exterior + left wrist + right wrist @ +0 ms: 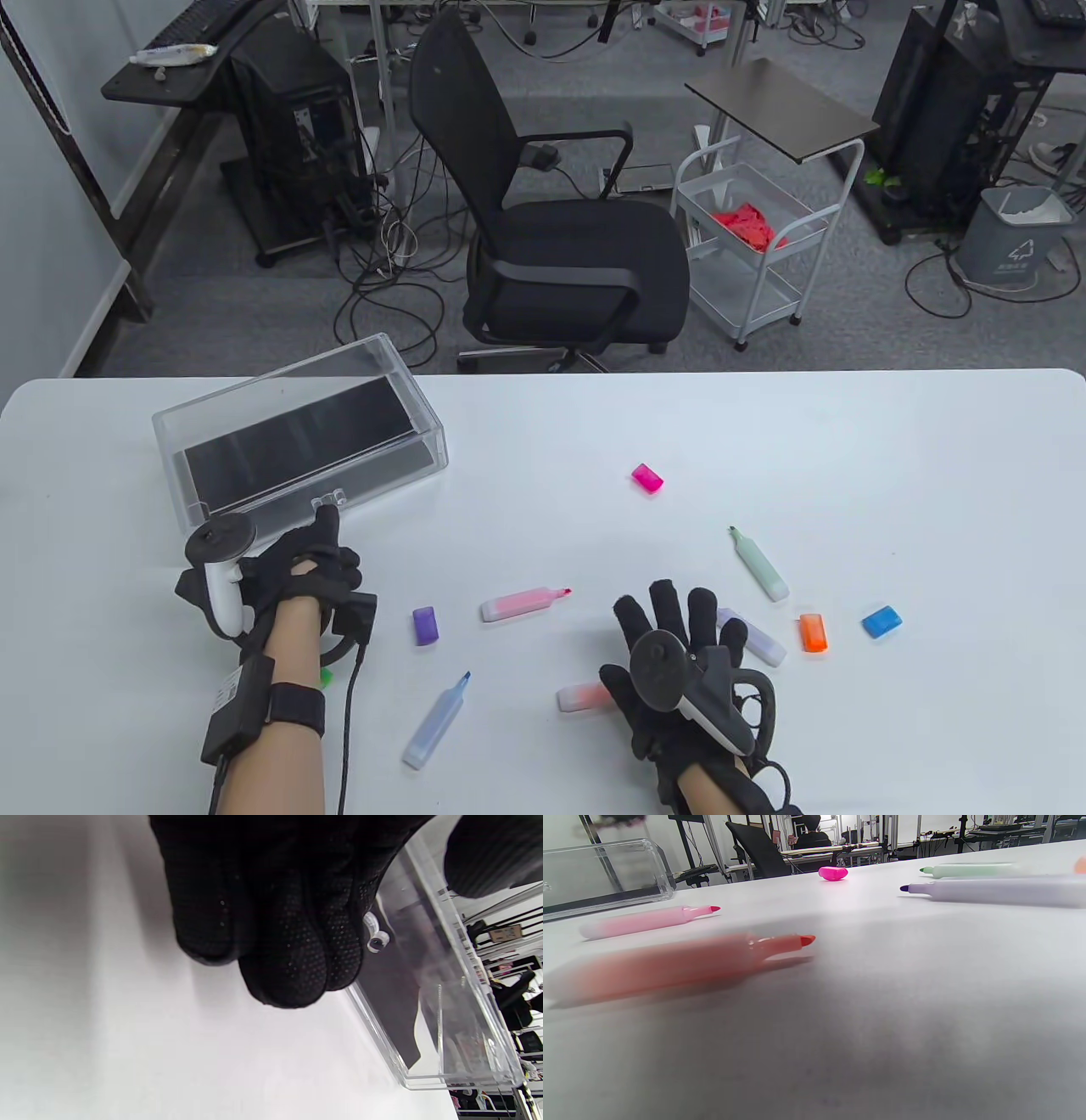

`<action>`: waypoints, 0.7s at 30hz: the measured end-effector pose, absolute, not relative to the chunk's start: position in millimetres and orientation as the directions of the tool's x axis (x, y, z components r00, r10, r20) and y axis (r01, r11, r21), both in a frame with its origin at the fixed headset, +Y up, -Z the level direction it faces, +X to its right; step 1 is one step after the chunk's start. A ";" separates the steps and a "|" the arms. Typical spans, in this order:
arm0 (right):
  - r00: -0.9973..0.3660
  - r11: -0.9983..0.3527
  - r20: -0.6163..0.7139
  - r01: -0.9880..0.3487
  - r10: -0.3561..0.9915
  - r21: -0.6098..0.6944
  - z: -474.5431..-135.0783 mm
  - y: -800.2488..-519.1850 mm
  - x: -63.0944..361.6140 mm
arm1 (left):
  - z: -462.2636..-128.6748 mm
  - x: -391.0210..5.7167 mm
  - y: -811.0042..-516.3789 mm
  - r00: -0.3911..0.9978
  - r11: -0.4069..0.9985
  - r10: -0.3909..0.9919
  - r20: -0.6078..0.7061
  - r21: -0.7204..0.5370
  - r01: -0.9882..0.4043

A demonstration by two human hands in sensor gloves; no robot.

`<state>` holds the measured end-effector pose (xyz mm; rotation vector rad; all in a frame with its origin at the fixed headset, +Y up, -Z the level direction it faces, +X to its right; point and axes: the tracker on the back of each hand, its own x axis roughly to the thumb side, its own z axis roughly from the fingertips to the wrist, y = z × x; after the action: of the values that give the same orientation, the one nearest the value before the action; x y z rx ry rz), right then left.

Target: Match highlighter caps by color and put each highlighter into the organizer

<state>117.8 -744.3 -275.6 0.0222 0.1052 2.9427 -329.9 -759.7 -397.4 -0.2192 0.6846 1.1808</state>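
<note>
Just starting: no highlighter is capped or put away yet.
The left hand (310, 564) is touching the clear organizer's (297, 433) little knob with one finger, the others curled, holding nothing. The right hand (679, 654) is spreading flat and empty over the orange highlighter (670, 965). Pink highlighter (522, 604), purple cap (424, 626) and blue highlighter (435, 722) are lying between the hands; all still need matching.
</note>
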 end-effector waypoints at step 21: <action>-0.982 -0.980 0.003 -0.188 0.188 0.072 -279.2 -745.8 120.0 | -441.4 -345.0 -795.9 0.101 0.301 0.762 -0.640 0.212 -0.930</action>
<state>120.0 -745.8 -279.2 0.0143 0.1067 2.9505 -345.0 -795.9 -441.4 -0.2722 0.7481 1.2721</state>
